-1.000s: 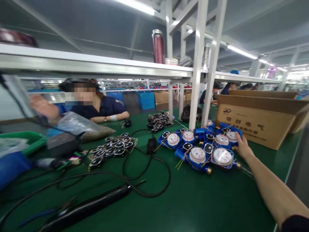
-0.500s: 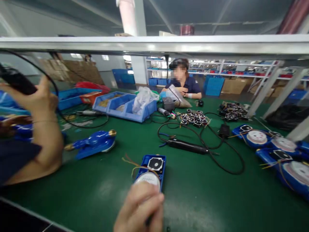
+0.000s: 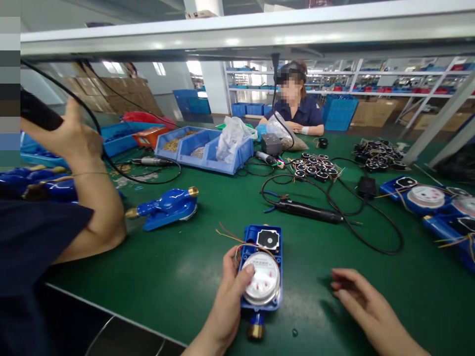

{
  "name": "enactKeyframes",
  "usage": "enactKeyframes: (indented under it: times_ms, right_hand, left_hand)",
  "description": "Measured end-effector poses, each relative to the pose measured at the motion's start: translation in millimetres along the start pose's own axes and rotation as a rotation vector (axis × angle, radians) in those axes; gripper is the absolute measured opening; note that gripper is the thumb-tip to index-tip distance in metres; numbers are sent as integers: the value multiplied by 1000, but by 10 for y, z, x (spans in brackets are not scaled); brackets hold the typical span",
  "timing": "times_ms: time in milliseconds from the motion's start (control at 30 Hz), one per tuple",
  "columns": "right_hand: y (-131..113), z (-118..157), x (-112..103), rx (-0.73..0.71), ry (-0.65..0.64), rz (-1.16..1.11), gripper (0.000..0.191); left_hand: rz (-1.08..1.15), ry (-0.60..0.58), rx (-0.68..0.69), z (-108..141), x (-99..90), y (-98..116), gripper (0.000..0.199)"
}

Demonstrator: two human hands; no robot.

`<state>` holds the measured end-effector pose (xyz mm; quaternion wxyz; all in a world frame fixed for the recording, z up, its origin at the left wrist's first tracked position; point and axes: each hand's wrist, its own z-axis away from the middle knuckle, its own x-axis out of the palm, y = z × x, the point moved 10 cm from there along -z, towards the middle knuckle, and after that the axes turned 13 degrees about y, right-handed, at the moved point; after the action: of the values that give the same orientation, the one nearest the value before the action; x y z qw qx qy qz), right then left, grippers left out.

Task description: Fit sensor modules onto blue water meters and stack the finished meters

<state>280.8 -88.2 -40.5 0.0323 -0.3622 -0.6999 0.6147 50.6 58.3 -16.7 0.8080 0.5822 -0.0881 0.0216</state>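
My left hand (image 3: 230,292) grips a blue water meter (image 3: 279,269) by its left side, the thumb lying on the round white dial (image 3: 261,279). The meter lies face up on the green table, its brass pipe end pointing towards me. A black square module (image 3: 268,241) sits in the upper part of its housing, and thin coloured wires (image 3: 230,232) stick out to the left. To the right of the meter, apart from it, my right hand (image 3: 358,299) hovers over the table with fingers loosely bent and nothing in them.
A black electric screwdriver (image 3: 309,211) with a looped cable lies behind the meter. Another blue meter (image 3: 168,207) rests at left, near a co-worker's arm (image 3: 100,202). Blue bins (image 3: 208,153), black modules (image 3: 315,167) and more meters (image 3: 426,198) stand around. A shelf (image 3: 237,37) crosses above.
The view has shifted, so the table things sit further right. The hand that covered the meter's lower part is off it; my left hand now holds its side and my right hand is apart.
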Motion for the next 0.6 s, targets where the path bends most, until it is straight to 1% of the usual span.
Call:
enactKeyframes:
  times_ms: [33, 100, 167, 233, 333, 400, 467, 533, 600]
  right_hand:
    - [-214, -112, 230, -77, -68, -24, 29]
    - [-541, -398, 514, -150, -90, -27, 34]
    - [-812, -655, 685, -206, -95, -9, 45]
    - [-1032, -806, 793, -270, -121, 13, 52]
    - [-1242, -811, 887, -387, -210, 30, 56]
    - [-1330, -733, 879, -493, -247, 40, 57]
    - [-1361, -686, 823, -559, -250, 59, 57]
    - [-1339, -700, 763, -548, -256, 79, 56]
    - [-1351, -710, 724, -550, -284, 70, 55]
  left_hand:
    - [21, 1, -5, -6, 2, -7, 54]
    - [55, 11, -5, -6, -7, -20, 55]
    - [82, 30, 8, 18, -33, -32, 58]
    - [104, 61, 35, 63, -69, -43, 66]
    - [131, 109, 66, 127, -115, -78, 79]
    - [144, 115, 84, 149, -117, -107, 79]
    - [126, 69, 132, 166, -83, -116, 75]
    - [83, -5, 218, 196, -47, -109, 70]
    - [56, -33, 295, 221, -78, -126, 68]
